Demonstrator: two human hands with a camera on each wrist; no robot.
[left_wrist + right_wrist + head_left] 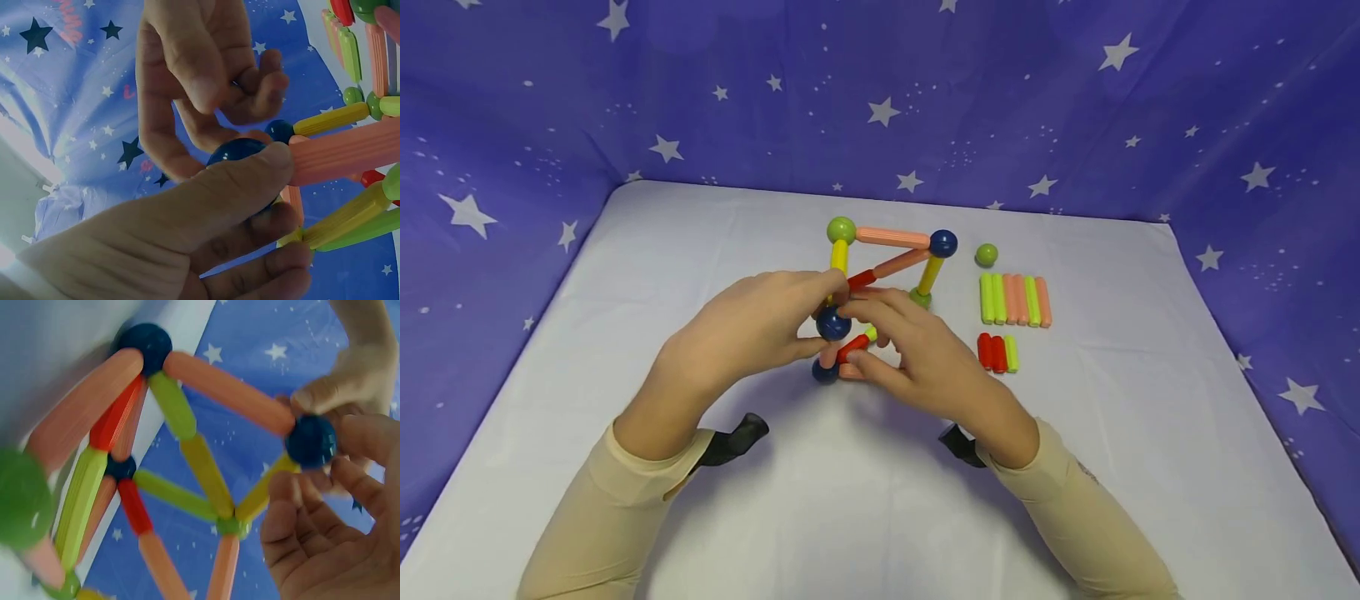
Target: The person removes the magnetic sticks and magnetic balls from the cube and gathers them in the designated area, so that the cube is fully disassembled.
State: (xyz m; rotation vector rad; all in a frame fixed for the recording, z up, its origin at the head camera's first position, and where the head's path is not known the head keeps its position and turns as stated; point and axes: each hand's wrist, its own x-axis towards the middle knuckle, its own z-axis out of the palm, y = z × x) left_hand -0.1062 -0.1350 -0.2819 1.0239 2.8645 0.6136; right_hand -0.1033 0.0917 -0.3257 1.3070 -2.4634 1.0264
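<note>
A framework of coloured rods and balls stands on the table under both hands. At its near upper corner is a dark blue ball, joined to a pink rod and a yellow rod. My left hand holds this ball, its thumb across the ball and the pink rod's end in the left wrist view, the fingers curled beneath. My right hand touches the same ball with its fingertips; its thumb stands apart from the ball. Lower down, another blue ball joins more rods.
Right of the framework lies a loose green ball. Below it are a row of long green and pink rods and short red and green rods. A star-patterned purple cloth surrounds the white table.
</note>
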